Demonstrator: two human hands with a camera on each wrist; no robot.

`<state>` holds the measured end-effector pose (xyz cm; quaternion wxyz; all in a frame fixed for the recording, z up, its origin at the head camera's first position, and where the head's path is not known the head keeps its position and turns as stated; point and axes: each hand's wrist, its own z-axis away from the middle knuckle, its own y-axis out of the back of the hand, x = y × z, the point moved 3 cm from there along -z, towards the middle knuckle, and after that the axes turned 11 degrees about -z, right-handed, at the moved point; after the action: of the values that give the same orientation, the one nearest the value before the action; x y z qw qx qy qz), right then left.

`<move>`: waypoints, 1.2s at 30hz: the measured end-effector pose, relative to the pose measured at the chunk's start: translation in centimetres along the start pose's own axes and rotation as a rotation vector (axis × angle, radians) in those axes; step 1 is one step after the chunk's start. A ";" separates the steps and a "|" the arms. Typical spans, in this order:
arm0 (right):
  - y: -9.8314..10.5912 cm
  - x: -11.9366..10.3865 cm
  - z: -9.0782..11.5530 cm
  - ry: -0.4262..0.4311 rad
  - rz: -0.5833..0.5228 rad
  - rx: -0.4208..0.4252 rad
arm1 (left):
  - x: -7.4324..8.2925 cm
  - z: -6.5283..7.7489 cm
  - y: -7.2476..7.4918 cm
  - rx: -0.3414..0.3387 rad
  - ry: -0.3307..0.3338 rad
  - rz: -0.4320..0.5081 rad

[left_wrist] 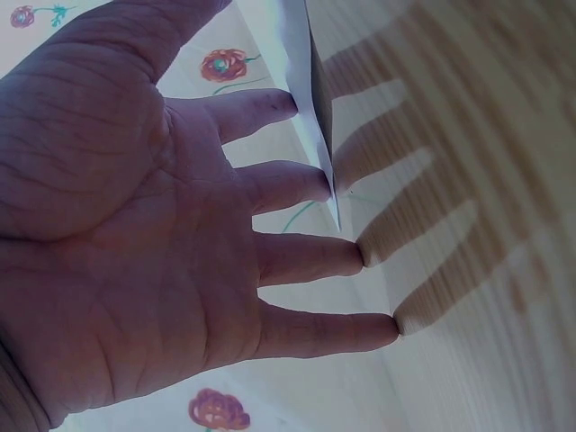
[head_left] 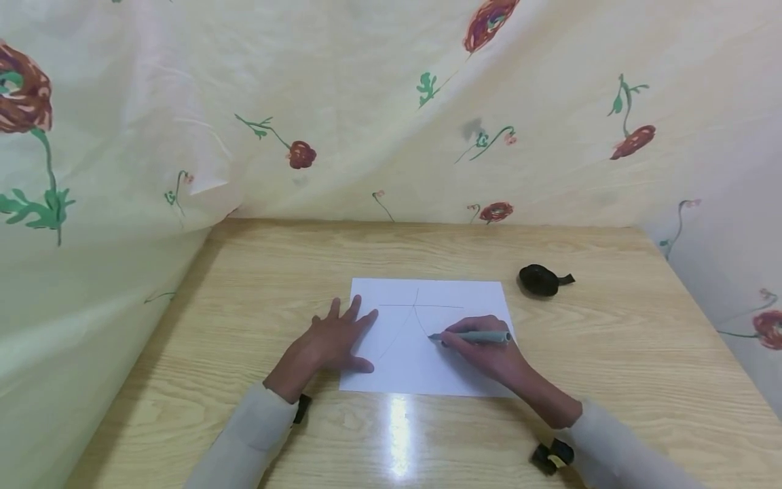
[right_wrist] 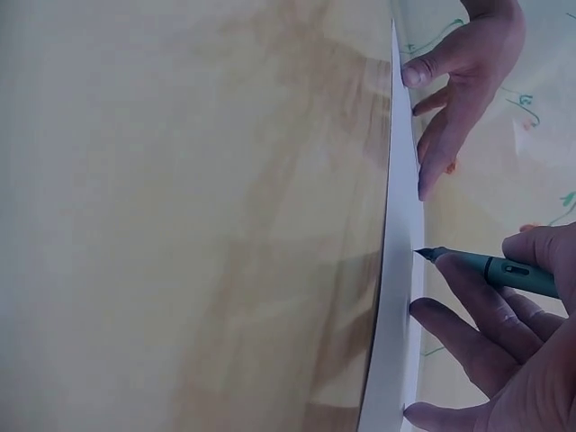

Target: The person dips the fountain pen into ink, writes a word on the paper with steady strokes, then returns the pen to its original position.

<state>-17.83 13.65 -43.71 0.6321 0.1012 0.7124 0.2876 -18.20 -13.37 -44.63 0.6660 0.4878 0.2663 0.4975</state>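
A white sheet of paper (head_left: 397, 377) lies on the wooden table, bearing thin drawn lines: one horizontal stroke crossed by two curving ones. My right hand (head_left: 489, 356) holds a grey-green pen (head_left: 482, 336), its tip touching the paper at the lower end of the right curve. In the right wrist view the dark nib of the pen (right_wrist: 526, 275) meets the sheet (right_wrist: 396, 270). My left hand (head_left: 332, 343) rests with spread fingers on the sheet's left edge. The left wrist view shows fingertips of the left hand (left_wrist: 135, 225), two on the paper and two on bare wood.
A round black object with a short tab (head_left: 539, 280) sits on the table (head_left: 275, 272) beyond the paper's right side. Cream cloth with red flowers (head_left: 342, 102) hangs behind and along both sides. Black devices, one by the right wrist (head_left: 552, 456), show near the sleeves.
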 end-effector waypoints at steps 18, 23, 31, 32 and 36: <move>0.6 0.2 2.4 -0.058 -0.011 0.008 | 0.0 0.4 0.2 0.015 -0.018 -0.015; 1.1 0.4 3.6 -0.083 0.003 0.022 | 0.2 0.2 0.1 0.018 -0.031 -0.035; 1.4 0.7 4.6 -0.097 -0.027 0.011 | 0.1 0.6 0.1 0.014 0.000 -0.016; 1.4 0.7 4.7 -0.085 -0.026 0.008 | 0.1 0.6 0.0 0.015 0.002 -0.013; 1.5 0.9 4.8 -0.044 -0.017 0.009 | 0.1 0.6 -0.1 0.022 -0.004 0.000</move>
<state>-13.73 16.70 -43.79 0.6495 0.1044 0.7004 0.2768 -17.61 -13.51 -44.52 0.6612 0.4960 0.2706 0.4936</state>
